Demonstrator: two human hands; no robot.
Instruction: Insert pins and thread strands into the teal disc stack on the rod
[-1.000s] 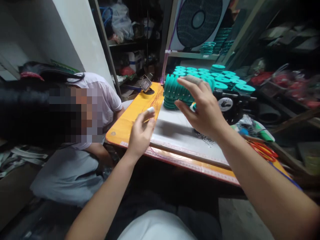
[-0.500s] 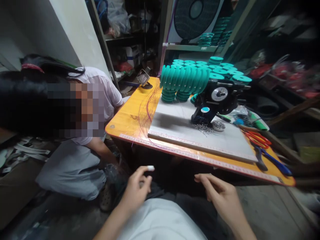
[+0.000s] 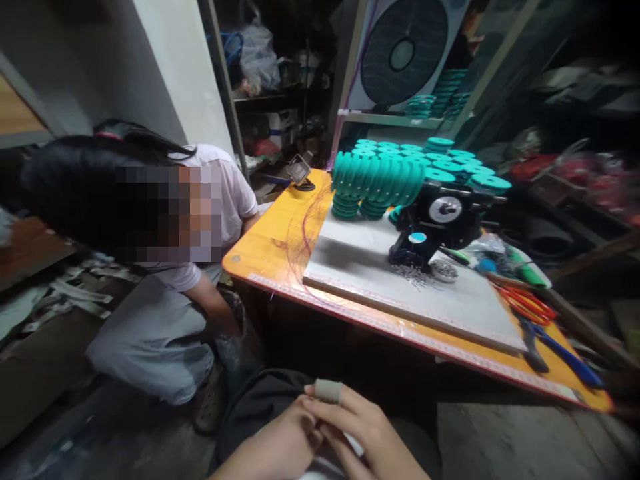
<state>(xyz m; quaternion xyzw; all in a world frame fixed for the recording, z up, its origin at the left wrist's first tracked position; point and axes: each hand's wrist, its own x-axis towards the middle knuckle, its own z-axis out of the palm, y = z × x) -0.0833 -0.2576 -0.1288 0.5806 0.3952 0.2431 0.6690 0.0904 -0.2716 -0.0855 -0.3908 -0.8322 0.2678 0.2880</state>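
My left hand (image 3: 283, 437) and my right hand (image 3: 367, 423) meet low over my lap, fingers touching. The left fingers curl inward, partly hidden behind the right ones. The right fingers bend across the left hand and close on its fingers. A grey-beige wrap (image 3: 328, 391) circles a finger at the top of the joined hands; whose finger it is I cannot make out. Anything small between the palms is hidden. Beyond them stands an orange table (image 3: 260, 257) with a grey board (image 3: 350, 260), a black machine (image 3: 435, 213) and a row of green ribbed discs (image 3: 377, 177).
A small heap of metal pins (image 3: 413, 275) lies beside a round dish (image 3: 444, 271). Blue-handled pliers (image 3: 565, 353) and red-handled scissors (image 3: 530, 303) lie near the right edge. A crouching person (image 3: 227, 193) is at the left. A fan (image 3: 405, 53) stands behind.
My hands were apart with loosely bent fingers; they have come together over my lap. The view has shifted, so the table sits slightly lower and further right.
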